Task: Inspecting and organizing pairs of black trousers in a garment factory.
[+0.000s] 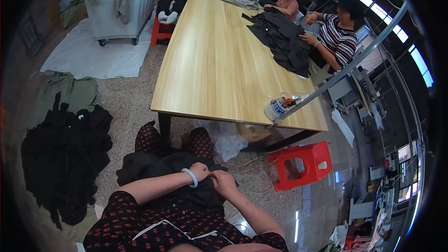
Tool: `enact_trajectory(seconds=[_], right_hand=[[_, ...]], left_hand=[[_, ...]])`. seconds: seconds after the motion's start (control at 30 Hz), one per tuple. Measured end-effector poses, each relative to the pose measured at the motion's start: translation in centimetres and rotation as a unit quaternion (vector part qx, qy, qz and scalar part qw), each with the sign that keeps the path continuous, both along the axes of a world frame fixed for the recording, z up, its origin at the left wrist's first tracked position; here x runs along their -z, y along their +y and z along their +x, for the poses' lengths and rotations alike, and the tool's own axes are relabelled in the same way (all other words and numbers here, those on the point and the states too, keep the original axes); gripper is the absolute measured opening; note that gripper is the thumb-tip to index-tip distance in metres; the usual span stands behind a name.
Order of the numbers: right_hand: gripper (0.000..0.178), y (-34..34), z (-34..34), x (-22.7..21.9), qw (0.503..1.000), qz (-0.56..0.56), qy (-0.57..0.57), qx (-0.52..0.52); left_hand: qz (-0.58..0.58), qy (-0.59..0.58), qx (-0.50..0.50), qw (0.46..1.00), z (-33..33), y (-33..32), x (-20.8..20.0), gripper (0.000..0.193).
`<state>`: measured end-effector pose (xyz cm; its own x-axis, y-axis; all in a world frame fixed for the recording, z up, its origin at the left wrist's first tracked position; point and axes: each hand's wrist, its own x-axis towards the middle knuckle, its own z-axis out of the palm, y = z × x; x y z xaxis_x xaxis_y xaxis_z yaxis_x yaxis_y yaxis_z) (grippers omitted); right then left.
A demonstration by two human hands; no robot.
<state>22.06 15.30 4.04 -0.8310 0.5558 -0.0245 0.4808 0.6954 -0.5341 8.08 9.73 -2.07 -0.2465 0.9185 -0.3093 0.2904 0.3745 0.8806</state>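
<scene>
Black cloth [140, 168], pale-blue bracelet [192, 176]

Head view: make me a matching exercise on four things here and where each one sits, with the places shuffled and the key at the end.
Things
1. Dark cloth beneath the right hand
2. Pale bangle
3. Plastic jar
4. White wheeled bin

Places
A. Near the closest edge of the wooden table
B. On a white sheet spread over the floor
C. Across the camera wearer's lap
D. Around the wrist of the left hand

Pairs: 1-C, 2-D, 3-A, 4-B
</scene>
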Motion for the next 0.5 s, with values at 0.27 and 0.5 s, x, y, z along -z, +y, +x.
enact_trajectory(seconds=[0.27, 0.5], right_hand=[[0.013, 0.7, -0.1, -0.4, 0.998, -0.015, -0.057, -0.029], [0.014, 0.8, -0.2, 0.1, 0.997, -0.022, -0.070, -0.037]], left_hand=[[0.003, 0.100, 0.093, 0.991, 0.3, -0.9, -3.4, 0.025], [0.019, 0.149, 0.099, 0.984, 1.2, -1.4, -1.9, 0.027]])
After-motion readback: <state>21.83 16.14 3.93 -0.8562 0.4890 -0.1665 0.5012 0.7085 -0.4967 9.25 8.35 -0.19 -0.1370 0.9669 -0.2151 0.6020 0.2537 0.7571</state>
